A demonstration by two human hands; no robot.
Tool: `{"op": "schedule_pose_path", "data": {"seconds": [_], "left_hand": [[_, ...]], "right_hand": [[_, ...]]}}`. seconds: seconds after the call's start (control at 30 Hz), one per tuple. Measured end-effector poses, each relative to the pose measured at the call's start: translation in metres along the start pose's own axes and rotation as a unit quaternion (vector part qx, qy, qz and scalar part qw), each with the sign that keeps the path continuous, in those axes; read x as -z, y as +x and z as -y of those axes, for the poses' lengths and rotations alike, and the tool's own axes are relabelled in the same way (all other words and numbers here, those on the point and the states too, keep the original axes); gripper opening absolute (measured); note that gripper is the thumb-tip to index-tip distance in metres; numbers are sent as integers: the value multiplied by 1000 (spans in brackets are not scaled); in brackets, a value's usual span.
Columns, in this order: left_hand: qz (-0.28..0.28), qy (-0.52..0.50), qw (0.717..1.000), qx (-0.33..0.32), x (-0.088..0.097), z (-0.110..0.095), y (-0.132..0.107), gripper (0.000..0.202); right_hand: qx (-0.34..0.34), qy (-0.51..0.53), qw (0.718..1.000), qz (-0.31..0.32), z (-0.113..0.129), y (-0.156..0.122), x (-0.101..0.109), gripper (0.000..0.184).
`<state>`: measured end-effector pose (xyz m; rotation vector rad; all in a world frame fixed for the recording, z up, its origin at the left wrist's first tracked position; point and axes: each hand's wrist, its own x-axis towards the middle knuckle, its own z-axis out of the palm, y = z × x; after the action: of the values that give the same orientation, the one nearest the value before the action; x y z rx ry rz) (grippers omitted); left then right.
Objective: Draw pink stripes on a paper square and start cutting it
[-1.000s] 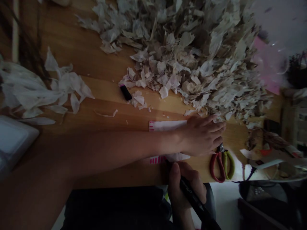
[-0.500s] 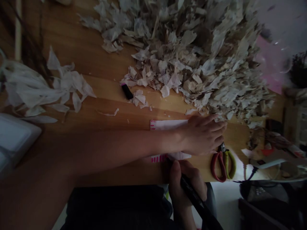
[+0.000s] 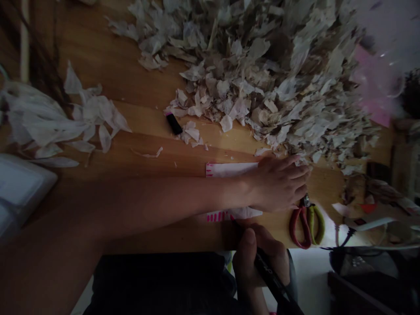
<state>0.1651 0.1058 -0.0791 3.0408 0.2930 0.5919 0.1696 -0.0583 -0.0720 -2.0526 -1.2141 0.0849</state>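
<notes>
My left hand (image 3: 278, 183) lies flat across a white paper strip (image 3: 229, 170), pressing it to the wooden table (image 3: 131, 57), and holds nothing. Pink ticks mark the strip's end and its lower edge (image 3: 218, 216). My right hand (image 3: 259, 262) grips a black marker (image 3: 271, 275), whose tip sits at that lower edge. Just beyond my left fingertips lie red-and-green-handled scissors (image 3: 305, 225), not touched. A torn paper heap (image 3: 262, 83) nearly reaches those fingers.
A small black pink-capped object (image 3: 173, 124) lies by the heap. Torn white sheets (image 3: 55, 122) lie at the left, above a white container (image 3: 19, 192). A pink sheet (image 3: 376, 94) and assorted clutter (image 3: 370, 210) occupy the right. Dark clothing (image 3: 157, 280) shows below the table edge.
My right hand and the marker have shifted slightly rightward along the strip, and the row of pink ticks looks a little longer. My left hand stays in place.
</notes>
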Motion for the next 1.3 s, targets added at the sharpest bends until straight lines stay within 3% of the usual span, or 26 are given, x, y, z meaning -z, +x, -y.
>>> {"op": "schedule_pose_path", "data": {"seconds": [0.1, 0.17, 0.3, 0.7, 1.03, 1.3], "left_hand": [[-9, -11, 1000, 2, -1, -1, 0, 49], [-22, -19, 1000, 5, -1, -1, 0, 46], [-30, -32, 999, 5, -3, -1, -1, 45], [-34, -30, 999, 2, -2, 0, -1, 46], [-16, -49, 999, 0, -1, 1, -1, 45], [-18, -43, 999, 0, -1, 1, 0, 46]], "right_hand": [[102, -39, 994, -8, 7, 7, -5, 21], [128, -51, 990, -29, 11, 11, -9, 19], [138, -49, 988, -42, 13, 14, -13, 20], [137, -53, 989, 6, 15, 13, -4, 20], [147, 12, 989, 0, 10, 12, -6, 21], [128, -36, 991, -12, 11, 10, -5, 20]]}}
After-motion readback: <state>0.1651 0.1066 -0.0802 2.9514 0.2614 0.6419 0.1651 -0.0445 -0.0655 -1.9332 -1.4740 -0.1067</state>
